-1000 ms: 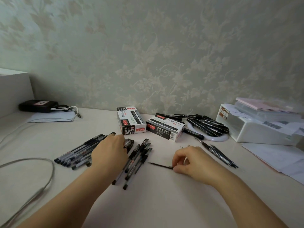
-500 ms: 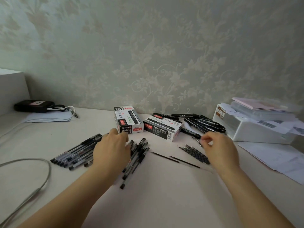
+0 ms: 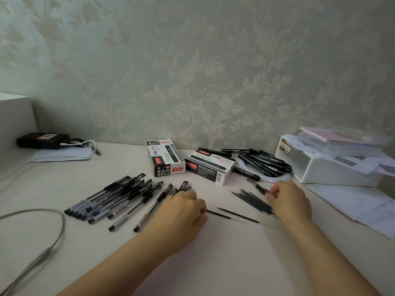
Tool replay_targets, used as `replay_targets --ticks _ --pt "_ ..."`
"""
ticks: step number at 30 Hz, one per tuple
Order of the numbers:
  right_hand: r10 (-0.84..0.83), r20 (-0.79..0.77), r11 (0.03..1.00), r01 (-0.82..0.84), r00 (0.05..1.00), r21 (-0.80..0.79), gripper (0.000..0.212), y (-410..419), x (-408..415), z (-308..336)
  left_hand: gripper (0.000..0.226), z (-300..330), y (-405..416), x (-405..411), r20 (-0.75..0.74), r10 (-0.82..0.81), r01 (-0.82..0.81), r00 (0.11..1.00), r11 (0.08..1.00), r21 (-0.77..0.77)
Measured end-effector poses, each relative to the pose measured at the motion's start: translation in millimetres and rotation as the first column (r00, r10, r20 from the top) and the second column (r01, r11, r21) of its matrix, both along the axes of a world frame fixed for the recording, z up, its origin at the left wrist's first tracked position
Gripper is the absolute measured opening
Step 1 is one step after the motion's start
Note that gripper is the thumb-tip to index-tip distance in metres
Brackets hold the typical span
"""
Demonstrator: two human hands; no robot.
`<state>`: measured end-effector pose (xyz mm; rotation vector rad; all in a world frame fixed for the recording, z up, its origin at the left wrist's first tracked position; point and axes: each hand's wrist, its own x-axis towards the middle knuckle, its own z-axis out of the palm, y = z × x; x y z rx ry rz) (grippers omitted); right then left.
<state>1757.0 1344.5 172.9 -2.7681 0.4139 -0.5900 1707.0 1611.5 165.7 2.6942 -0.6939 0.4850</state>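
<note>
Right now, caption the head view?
Left hand pinches a loose pen refill; right hand touches the refill pile; gel pens lie left.

**Mostly plastic on a matt top**

On my feed the tabletop [image 3: 213,263] looks smooth, matt and off-white. The gel pens [image 3: 119,195] have clear plastic barrels with dull black grips. The refills [image 3: 254,198] are thin plastic tubes, and the loose refill [image 3: 220,214] is translucent at one end. The pen boxes [image 3: 165,158] are printed card with a slight sheen. The wallpaper [image 3: 192,71] looks embossed and matt.
</note>
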Motion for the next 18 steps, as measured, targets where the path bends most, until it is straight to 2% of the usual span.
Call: replay_targets --ticks 4,6,7,9,11,13,14,16,18 --pt "-0.029 -0.032 0.999 0.028 0.999 -0.041 0.015 4.6 -2.8 5.1 0.032 -4.1 -3.9 -0.4 0.004 -0.071 0.071 0.997 0.997 0.034" --pt "-0.038 0.036 0.998 0.04 0.999 -0.055 0.015 7.2 -4.4 10.5 0.034 -5.0 -5.2 0.3 -0.002 -0.142 0.142 0.99 0.989 0.027" --pt "-0.01 0.088 1.0 0.012 0.996 -0.025 0.013 10.0 -5.4 13.4 0.034 -5.2 -6.5 0.1 -0.005 -0.185 0.185 0.983 0.982 0.023" --pt "0.115 0.185 0.977 -0.145 0.976 0.159 0.01 21.6 -8.1 19.1 0.033 -6.9 -7.7 -0.1 -0.009 -0.226 0.227 0.974 0.974 0.03" --pt "0.255 0.232 0.858 -0.33 0.939 0.394 0.009 42.4 -12.3 23.9 0.036 -9.8 -5.1 0.2 -0.017 -0.183 0.184 0.983 0.983 0.031" --pt "0.365 0.252 0.713 -0.443 0.896 0.543 0.007 65.2 -18.0 24.9 0.038 -9.7 -3.4 1.7 0.02 -0.127 0.127 0.992 0.992 0.012" --pt "0.407 0.264 0.636 -0.479 0.875 0.606 0.005 74.8 -21.4 24.1 0.038 -7.0 -3.6 2.3 0.055 -0.102 0.105 0.993 0.993 -0.045" --pt "0.462 0.275 0.47 -0.496 0.843 0.73 0.007 89.0 -28.9 22.1 0.032 3.8 -5.5 1.3 0.076 -0.003 0.025 0.997 0.955 -0.296" --pt "0.524 0.262 0.346 -0.483 0.81 0.804 0.015 98.6 -35.2 20.6 0.024 12.4 -7.1 1.1 0.008 0.074 -0.057 0.997 0.832 -0.551"
